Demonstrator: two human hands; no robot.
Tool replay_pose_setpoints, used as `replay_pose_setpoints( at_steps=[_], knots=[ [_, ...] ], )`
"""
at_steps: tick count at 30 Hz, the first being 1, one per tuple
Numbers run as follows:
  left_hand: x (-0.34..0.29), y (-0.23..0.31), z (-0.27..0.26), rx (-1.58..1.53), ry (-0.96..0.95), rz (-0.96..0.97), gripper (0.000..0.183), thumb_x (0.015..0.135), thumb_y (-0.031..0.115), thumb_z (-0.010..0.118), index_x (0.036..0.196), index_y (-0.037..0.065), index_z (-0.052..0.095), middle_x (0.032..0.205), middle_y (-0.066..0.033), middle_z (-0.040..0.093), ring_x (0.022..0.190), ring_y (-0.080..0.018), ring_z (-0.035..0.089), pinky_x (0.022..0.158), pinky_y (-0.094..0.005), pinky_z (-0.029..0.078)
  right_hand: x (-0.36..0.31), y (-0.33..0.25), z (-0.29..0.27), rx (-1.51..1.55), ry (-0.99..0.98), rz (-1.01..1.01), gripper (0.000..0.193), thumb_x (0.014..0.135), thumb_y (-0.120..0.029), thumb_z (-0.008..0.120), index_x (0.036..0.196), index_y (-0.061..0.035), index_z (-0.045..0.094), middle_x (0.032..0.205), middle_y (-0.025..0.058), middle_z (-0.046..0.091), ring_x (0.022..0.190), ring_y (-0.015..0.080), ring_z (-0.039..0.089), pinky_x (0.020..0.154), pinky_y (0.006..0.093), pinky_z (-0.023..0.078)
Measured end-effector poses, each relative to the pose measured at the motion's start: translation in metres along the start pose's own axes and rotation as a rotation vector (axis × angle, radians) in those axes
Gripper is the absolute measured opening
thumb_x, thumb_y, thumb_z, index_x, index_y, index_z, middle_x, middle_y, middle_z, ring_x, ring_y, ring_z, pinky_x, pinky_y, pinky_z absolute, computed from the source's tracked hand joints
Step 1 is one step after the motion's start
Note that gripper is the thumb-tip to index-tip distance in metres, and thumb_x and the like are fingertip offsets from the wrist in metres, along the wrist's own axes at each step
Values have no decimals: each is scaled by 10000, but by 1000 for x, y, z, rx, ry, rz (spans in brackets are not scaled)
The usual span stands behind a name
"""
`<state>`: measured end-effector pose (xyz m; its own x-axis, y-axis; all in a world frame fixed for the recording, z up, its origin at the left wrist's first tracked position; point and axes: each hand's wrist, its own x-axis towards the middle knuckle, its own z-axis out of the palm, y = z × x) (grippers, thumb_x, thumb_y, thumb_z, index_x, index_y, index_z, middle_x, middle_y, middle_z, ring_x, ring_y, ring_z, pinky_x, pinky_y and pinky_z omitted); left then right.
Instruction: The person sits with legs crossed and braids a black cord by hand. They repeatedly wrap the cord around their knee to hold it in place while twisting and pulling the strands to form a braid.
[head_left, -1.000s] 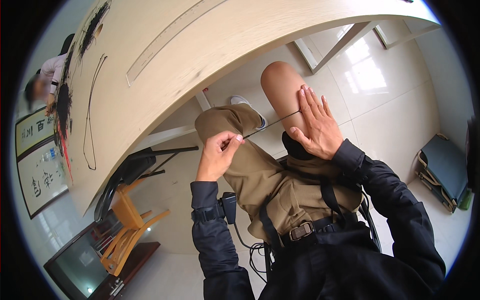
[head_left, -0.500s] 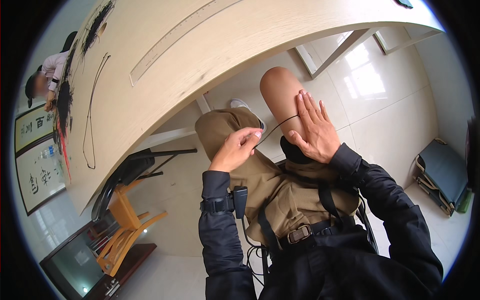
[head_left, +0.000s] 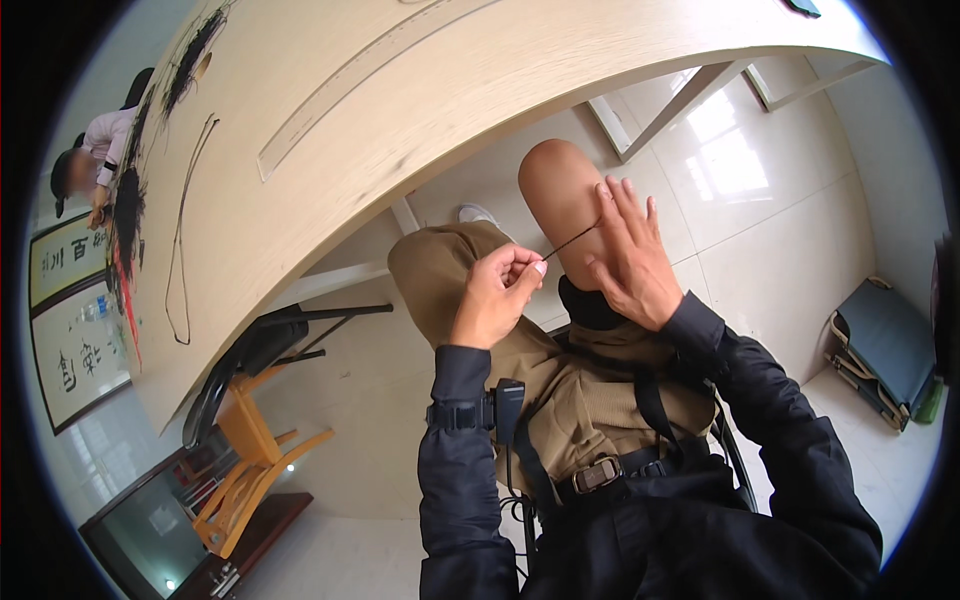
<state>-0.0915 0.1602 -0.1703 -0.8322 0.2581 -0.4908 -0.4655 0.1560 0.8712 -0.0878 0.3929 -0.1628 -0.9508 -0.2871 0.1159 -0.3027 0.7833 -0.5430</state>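
Observation:
A thin black cord [head_left: 573, 241], which looks twisted, runs taut between my two hands above my bare right knee [head_left: 556, 180]. Its near end is pinched between the thumb and fingers of my left hand [head_left: 496, 300], over the gap between my legs. My right hand [head_left: 637, 262] lies flat on the side of the bare leg with fingers stretched out. The cord passes under those fingers, and its far end is hidden there. A dark band [head_left: 590, 304] circles the leg below the rolled-up brown trouser.
The pale table [head_left: 330, 215] curves ahead, bearing a clear ruler [head_left: 350, 90], a looped thin cord [head_left: 178, 250] and loose black strands [head_left: 128, 205] with some red. Another person [head_left: 100, 140] works at its far left. A wooden chair [head_left: 245, 430] and blue-grey folders [head_left: 885, 335] flank me.
My left hand has moved right and slightly up. The cord between my hands is shorter, straighter and looks more twisted. My right hand has shifted slightly on the leg.

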Motion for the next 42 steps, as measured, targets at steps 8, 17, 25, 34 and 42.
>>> replay_pose_setpoints(
  at_steps=[8, 17, 25, 34, 42],
  knots=[
    [-41, 50, 19, -30, 32, 73, 174, 965, 167, 694, 993, -2, 670, 773, 1, 646, 664, -40, 555, 606, -200, 443, 2, -42, -19, 1086, -188, 486, 262, 1016, -248, 623, 1008, 12, 656, 860, 43, 675, 848, 80, 608, 761, 254, 481],
    [-58, 63, 27, -91, 105, 98, 165, 964, 146, 697, 993, -15, 681, 792, -3, 659, 686, -33, 561, 615, -194, 440, 4, -44, -18, 1255, -264, 445, 242, 1033, -226, 605, 1032, 15, 633, 895, -26, 627, 750, 16, 507, 611, 199, 408],
    [-59, 60, 33, -120, 176, 118, 127, 974, 106, 678, 994, -18, 662, 799, 1, 651, 708, -28, 562, 644, -181, 440, 4, -47, -22, 1271, -293, 443, 215, 1039, -214, 598, 1049, -2, 633, 895, -30, 629, 754, 6, 507, 613, 191, 408],
    [-59, 64, 39, -117, 244, 124, 132, 970, 116, 687, 1008, 1, 634, 766, 8, 649, 652, -21, 547, 588, -180, 427, 4, -49, -25, 1079, -249, 467, 258, 1008, -232, 636, 1035, 24, 638, 858, -20, 628, 742, 12, 527, 629, 194, 434],
    [-61, 68, 44, -66, 231, 145, 144, 961, 121, 696, 1006, -15, 677, 818, -42, 696, 645, -37, 574, 508, -191, 427, 9, -48, -31, 1267, -370, 569, 178, 987, -150, 587, 996, 22, 630, 823, -31, 600, 749, 13, 528, 647, 197, 434]
  ],
)
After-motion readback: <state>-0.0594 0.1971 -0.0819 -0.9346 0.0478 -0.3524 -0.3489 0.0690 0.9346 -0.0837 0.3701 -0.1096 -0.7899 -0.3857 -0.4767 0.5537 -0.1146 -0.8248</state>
